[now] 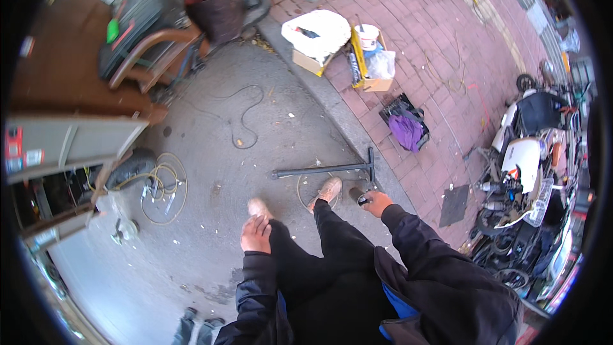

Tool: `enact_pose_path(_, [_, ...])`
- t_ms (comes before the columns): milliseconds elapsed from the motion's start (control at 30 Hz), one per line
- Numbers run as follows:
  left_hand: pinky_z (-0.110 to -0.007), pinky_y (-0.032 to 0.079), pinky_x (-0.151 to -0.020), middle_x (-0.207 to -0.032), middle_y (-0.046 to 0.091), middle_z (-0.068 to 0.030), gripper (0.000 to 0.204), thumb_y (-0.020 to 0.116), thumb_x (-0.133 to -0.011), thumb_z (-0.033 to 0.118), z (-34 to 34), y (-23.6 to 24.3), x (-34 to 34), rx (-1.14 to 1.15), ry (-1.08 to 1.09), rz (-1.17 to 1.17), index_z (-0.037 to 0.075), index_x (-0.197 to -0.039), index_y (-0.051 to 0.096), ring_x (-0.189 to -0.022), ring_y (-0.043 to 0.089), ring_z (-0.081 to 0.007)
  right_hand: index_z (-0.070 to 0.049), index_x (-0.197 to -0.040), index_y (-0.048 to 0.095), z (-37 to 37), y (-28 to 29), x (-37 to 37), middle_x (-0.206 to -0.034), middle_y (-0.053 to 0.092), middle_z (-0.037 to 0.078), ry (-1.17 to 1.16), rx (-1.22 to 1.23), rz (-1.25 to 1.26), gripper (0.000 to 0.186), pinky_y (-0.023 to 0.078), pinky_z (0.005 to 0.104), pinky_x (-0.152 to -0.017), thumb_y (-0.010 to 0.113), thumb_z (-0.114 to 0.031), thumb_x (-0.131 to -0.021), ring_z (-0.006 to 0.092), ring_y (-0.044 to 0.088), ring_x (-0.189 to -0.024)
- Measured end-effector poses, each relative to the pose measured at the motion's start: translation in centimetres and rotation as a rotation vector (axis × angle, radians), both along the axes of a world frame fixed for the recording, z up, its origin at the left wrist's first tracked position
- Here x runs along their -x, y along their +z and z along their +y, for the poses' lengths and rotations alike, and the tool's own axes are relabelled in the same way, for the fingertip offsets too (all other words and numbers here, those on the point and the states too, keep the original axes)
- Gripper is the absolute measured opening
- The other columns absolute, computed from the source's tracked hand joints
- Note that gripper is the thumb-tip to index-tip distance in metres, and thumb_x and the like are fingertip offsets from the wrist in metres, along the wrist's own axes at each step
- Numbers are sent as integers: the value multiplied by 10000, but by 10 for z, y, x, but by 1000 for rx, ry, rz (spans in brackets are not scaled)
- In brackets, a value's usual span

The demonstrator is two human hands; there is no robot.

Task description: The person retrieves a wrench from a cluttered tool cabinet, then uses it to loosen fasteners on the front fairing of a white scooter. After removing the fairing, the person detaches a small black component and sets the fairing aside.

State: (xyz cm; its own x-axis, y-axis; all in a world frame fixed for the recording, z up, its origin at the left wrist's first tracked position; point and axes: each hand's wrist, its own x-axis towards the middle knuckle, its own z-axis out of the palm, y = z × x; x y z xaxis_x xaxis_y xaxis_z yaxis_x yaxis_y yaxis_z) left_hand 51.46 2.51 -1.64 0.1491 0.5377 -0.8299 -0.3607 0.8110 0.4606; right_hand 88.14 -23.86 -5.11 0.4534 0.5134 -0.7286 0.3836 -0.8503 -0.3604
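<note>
My right hand [379,204] is closed around a short dark cylinder [359,197], held low beside my right foot; its exact kind is unclear. My left hand [257,235] is empty, its fingers lying loosely over my left leg just above the shoe. Ahead of my feet, a long black T-shaped tool [319,170], resembling a floor pump, lies across the ground with its crossbar at the right. A thin hose loop [299,186] curves around near my right shoe [328,190].
A grey kerb [345,121] separates asphalt from red brick paving, where open boxes [377,84] and a purple cloth [406,131] lie. Parked scooters [527,153] line the right. A cabinet [73,147], coiled yellow hose [167,176] and wooden armchair [153,45] stand left. Another person's feet [191,319] show behind.
</note>
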Motion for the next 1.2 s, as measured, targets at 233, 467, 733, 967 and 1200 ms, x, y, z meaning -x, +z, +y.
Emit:
enact_pose_path(233, [-674,482,-953,-1417,533,-283,614,416,-991,510,-75,-134,310,337,298,157,64,-1402,509,-1246,537,-540,-47,-1114,741,85,40,83,-1065,742,220,139,11,-124,448,550,455,-926,797,-336,-776,385,702,-1059])
enact_pose_path(467, [-621,492,-896,-1323,584,-247,522,424,-977,422,-117,-102,552,372,729,-71,62,-1344,514,-1170,580,-499,-36,-1146,715,243,87,238,-1072,750,190,369,-195,-131,429,561,417,-911,790,-299,-815,334,716,-1053])
enact_pose_path(733, [-482,584,-753,-1026,669,-131,367,552,-918,120,-94,-28,590,123,883,573,126,-1283,518,-896,693,-333,-58,-1178,712,395,112,335,-1142,738,185,607,-229,-75,441,543,439,-944,785,-328,-837,343,697,-1098])
enact_pose_path(967, [-457,581,-634,-937,684,-167,195,625,-914,186,-97,-36,559,332,1067,542,117,-1092,584,-781,703,-358,-63,-1138,721,484,83,388,-1136,734,174,689,-251,-48,405,537,442,-943,777,-330,-839,351,684,-1101])
enact_pose_path(1200, [-463,544,-624,-943,663,-145,120,534,-1003,209,-92,-31,566,-244,1094,-285,100,-1026,579,-695,643,-276,-27,-1153,713,583,30,425,-1032,755,161,763,-212,224,392,568,366,-885,807,-251,-845,253,725,-965])
